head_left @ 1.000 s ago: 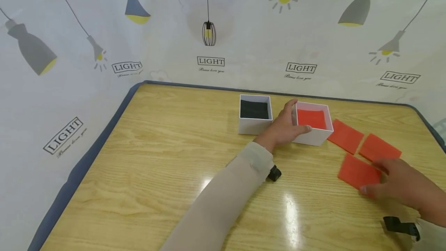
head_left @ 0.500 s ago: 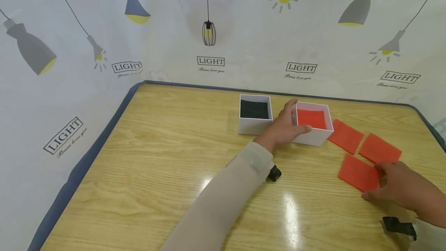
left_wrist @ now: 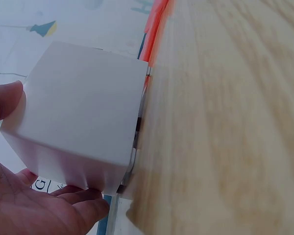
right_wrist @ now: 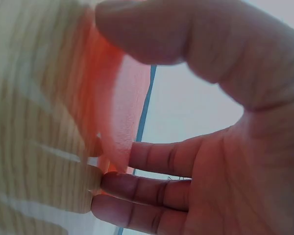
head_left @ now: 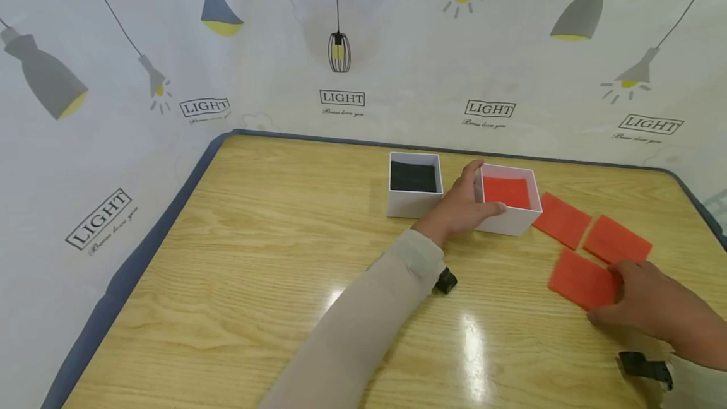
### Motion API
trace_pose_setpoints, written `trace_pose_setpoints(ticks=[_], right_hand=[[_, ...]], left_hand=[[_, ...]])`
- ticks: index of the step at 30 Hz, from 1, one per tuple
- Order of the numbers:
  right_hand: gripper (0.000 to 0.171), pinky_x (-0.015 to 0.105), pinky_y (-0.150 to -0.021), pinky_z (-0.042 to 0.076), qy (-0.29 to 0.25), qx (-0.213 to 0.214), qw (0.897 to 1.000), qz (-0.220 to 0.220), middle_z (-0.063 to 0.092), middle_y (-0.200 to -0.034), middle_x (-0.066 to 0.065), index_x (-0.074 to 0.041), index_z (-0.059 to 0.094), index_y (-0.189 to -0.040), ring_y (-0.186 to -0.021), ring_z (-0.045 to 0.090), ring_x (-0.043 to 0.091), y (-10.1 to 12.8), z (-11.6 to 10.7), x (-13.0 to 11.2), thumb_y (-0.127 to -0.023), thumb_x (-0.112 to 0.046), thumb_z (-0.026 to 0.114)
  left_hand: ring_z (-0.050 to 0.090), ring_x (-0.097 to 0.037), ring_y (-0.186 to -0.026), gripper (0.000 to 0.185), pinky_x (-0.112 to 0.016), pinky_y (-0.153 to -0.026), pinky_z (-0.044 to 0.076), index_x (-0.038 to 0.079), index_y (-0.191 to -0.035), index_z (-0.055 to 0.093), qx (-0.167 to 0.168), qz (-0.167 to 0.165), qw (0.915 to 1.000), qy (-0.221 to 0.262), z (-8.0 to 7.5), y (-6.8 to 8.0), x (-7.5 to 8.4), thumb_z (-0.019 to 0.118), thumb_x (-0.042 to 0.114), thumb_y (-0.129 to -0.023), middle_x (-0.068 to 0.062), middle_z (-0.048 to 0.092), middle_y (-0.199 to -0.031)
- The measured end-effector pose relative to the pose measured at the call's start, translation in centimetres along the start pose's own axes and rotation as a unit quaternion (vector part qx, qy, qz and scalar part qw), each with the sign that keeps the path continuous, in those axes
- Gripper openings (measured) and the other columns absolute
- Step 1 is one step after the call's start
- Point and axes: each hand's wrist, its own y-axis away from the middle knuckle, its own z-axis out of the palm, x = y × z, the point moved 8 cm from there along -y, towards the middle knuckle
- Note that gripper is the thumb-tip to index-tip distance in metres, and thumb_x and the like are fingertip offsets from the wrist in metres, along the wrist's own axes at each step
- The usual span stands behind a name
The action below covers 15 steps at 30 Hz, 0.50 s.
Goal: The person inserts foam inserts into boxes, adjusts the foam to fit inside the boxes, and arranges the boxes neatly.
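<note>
Head view shows your left hand [head_left: 462, 207] cupped around the near left corner of a white box [head_left: 509, 199], thumb along its left wall and fingers curled across its front. Left wrist view confirms it: your thumb [left_wrist: 2, 100] and fingers [left_wrist: 76, 205] press opposite sides of that box [left_wrist: 78, 127]. A red square [head_left: 507, 191] lies inside it. Your right hand [head_left: 647, 305] rests to the right of the box and nearer to you, fingers curled onto the near right corner of a red sheet [head_left: 580, 278] lying flat on the table [head_left: 255, 257]. Right wrist view shows the fingers [right_wrist: 152, 191] bent under the sheet's edge [right_wrist: 125, 122] with the thumb above, loosely pinching it. Two more red sheets [head_left: 562, 219] [head_left: 617, 240] lie just right of the box. A second white box [head_left: 414, 185], holding a black square, stands just left of your left hand.
</note>
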Motion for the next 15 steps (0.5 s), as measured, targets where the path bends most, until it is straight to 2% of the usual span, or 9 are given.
trace_pose_setpoints(ticks=[5, 15], right_hand=[[0.096, 0.04, -0.069, 0.051, -0.025, 0.002, 1.0, -0.015, 0.063, -0.098, 0.023, 0.027, 0.044, -0.125, -0.084, 0.06, 0.029, 0.13, -0.17, -0.28, -0.077, -0.04, 0.092], [0.108, 0.049, -0.076, 0.056, -0.051, -0.002, 0.998, -0.024, 0.053, -0.117, 0.043, 0.033, 0.023, -0.138, -0.094, 0.062, 0.041, 0.54, -0.08, 0.07, -0.083, -0.032, 0.089]], left_hand=[[0.048, -0.014, -0.127, 0.092, -0.043, -0.114, 0.046, 0.04, -0.164, 0.021, 0.001, 0.001, 1.0, 0.002, -0.04, 0.0, 0.0, 0.079, 0.032, -0.094, 0.005, 0.047, -0.152], [0.048, -0.014, -0.128, 0.092, -0.043, -0.115, 0.045, 0.039, -0.164, 0.021, 0.0, -0.002, 1.0, 0.008, 0.0, 0.11, 0.05, 0.079, 0.031, -0.094, 0.005, 0.047, -0.153]])
